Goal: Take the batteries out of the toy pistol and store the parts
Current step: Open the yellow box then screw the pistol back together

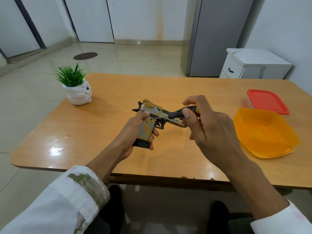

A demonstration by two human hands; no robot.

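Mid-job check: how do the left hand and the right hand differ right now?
The left hand wraps around the grip of the toy pistol; the right hand holds the screwdriver by its black handle. The left hand steadies the work, while the right hand aims the tool, its tip at the pistol's side above the grip. Both are raised above the table, fingers curled around something.

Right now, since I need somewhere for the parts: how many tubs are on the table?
2. An open orange tub on the table, right side, and a red-lidded tub just behind it. No others visible.
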